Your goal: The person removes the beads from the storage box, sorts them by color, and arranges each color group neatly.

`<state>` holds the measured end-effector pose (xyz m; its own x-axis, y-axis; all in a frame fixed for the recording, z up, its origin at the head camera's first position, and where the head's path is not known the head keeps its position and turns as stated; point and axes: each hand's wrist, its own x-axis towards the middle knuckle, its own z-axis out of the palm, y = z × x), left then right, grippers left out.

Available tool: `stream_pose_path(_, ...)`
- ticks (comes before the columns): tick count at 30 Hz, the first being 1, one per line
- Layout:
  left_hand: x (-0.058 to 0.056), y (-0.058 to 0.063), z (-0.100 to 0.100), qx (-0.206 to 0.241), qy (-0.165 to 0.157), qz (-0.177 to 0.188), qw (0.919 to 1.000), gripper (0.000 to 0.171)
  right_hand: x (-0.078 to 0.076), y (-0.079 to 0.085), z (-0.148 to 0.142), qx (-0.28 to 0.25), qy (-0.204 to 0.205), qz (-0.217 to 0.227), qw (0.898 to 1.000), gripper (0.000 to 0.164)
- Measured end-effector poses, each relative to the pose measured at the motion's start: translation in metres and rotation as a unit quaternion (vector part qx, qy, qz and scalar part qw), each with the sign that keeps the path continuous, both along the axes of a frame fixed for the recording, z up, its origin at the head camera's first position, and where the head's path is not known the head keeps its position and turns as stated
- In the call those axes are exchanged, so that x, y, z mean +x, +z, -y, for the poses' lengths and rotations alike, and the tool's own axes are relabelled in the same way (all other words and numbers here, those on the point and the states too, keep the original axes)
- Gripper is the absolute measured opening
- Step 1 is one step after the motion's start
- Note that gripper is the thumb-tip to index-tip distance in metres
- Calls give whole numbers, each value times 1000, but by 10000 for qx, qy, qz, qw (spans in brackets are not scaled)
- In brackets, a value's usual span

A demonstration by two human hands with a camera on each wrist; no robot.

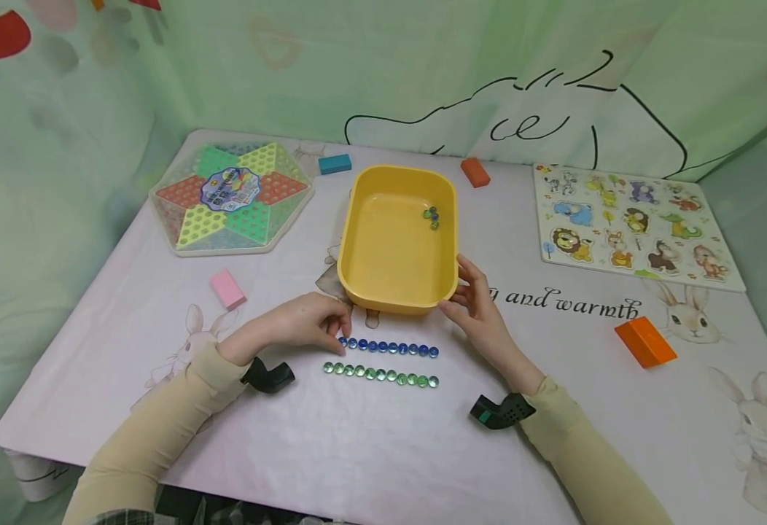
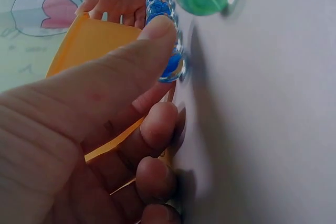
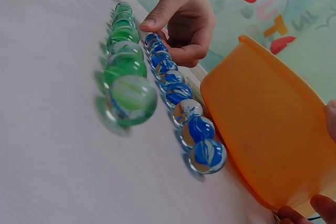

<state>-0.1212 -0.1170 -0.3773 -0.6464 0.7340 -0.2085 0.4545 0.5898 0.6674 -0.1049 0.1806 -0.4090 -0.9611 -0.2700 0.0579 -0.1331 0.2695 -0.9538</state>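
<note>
Two rows of glass marbles lie on the table. The blue marbles (image 1: 393,348) form the row nearer the tub, and the green marbles (image 1: 380,375) run roughly parallel in front of them. At the left end of the blue row, my left hand (image 1: 305,321) pinches the end blue marble (image 2: 172,67) between thumb and index finger; its other fingers are curled close to the tabletop. My right hand (image 1: 478,313) holds the near right corner of a yellow plastic tub (image 1: 396,300), thumb on the front and fingers along the side. A few marbles (image 1: 431,216) sit inside the tub.
A hexagonal Chinese checkers board (image 1: 232,197) lies at the back left, an animal puzzle board (image 1: 633,226) at the back right. Around the table stand a blue block (image 1: 335,164), a pink block (image 1: 228,289) and two orange blocks, one (image 1: 475,173) behind the tub, another (image 1: 646,343) at right.
</note>
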Motion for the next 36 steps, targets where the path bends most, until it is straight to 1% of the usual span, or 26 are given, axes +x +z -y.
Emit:
stream_pose_path(3, 0, 0, 1, -1, 14, 55, 10000, 20, 0, 0, 0, 8, -4, 7, 10000, 73)
stream_pose_path(5, -1, 1, 2, 52, -41, 84, 9999, 21, 0, 0, 0, 5, -8, 17, 10000, 73)
stream_pose_path(7, -2, 3, 4, 88, -86, 153, 9998, 21, 0, 0, 0, 10, -16, 15, 10000, 73)
stream_pose_path(9, -3, 7, 6, 133, -199, 209, 9995, 21, 0, 0, 0, 16, -20, 8, 10000, 73)
stream_pose_path(12, -6, 18, 8, 159, -483, 372, 9980, 21, 0, -1, 0, 31, -13, -15, 10000, 73)
stream_pose_path(15, -11, 32, 10, 246, -885, 560, 9942, 21, -1, -1, 0, 46, -19, -16, 10000, 73)
stream_pose_path(18, -18, 48, 7, 534, -1278, 753, 9875, 22, -1, -1, 0, 64, -24, -16, 10000, 73)
stream_pose_path(20, -24, 56, 2, 822, -1413, 975, 9817, 22, 0, -1, 0, 72, -31, -5, 10000, 73)
stream_pose_path(21, -27, 60, -1, 963, -1404, 1124, 9790, 22, 0, -1, 0, 78, -26, -13, 10000, 73)
stream_pose_path(23, -35, 67, -10, 1200, -1303, 1301, 9755, 21, 0, 0, 0, 47, -21, -15, 10000, 73)
stream_pose_path(25, -45, 72, -22, 1437, -1116, 1536, 9712, 21, 0, 0, 0, 22, -11, -16, 10000, 73)
stream_pose_path(26, -49, 74, -28, 1512, -1009, 1571, 9707, 22, 0, 0, 0, 16, -2, -19, 10000, 73)
stream_pose_path(30, -69, 82, -54, 1568, -564, 1479, 9749, 23, 0, 0, 0, 25, -1, 18, 10000, 73)
stream_pose_path(31, -74, 83, -60, 1506, -405, 1413, 9776, 25, 0, 0, 0, 39, -7, 32, 10000, 73)
stream_pose_path(33, -84, 84, -73, 1343, -36, 1304, 9823, 28, 0, 1, 0, 65, -19, 56, 10000, 74)
stream_pose_path(34, -89, 84, -78, 1283, 164, 1282, 9833, 29, 0, 1, 0, 68, -17, 67, 10000, 74)
stream_pose_path(36, -98, 80, -88, 1204, 596, 1297, 9824, 31, 1, 1, 0, 61, -10, 77, 10000, 74)
